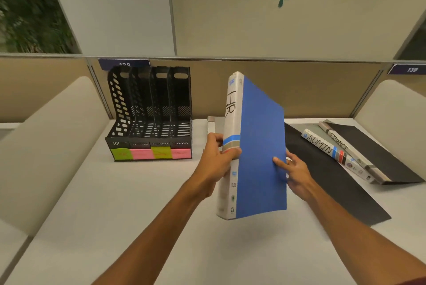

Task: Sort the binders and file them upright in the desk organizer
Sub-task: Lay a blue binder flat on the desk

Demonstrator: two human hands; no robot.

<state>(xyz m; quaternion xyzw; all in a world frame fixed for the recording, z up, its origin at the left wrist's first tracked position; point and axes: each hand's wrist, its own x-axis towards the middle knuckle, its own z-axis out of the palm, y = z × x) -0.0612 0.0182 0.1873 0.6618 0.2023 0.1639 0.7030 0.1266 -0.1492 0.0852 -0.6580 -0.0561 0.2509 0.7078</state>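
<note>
A blue binder [260, 146] with a white spine marked "HR" is held upright above the desk, spine toward me. My left hand [217, 158] grips the spine at mid height. My right hand [292, 170] holds the blue cover's right edge, index finger flat on the cover. The black desk organizer [149, 114] stands at the back left with several empty slots and green and pink sticky notes along its front. To the right lie a black binder marked "ADMIN" [327, 146] and another marked "FINANCE" [373, 153], flat and overlapping.
The white desk [115, 215] is bounded by beige padded partitions at the left [46, 146] and right [391, 104] and a tan back panel. A pale object [211, 123] peeks out behind the held binder.
</note>
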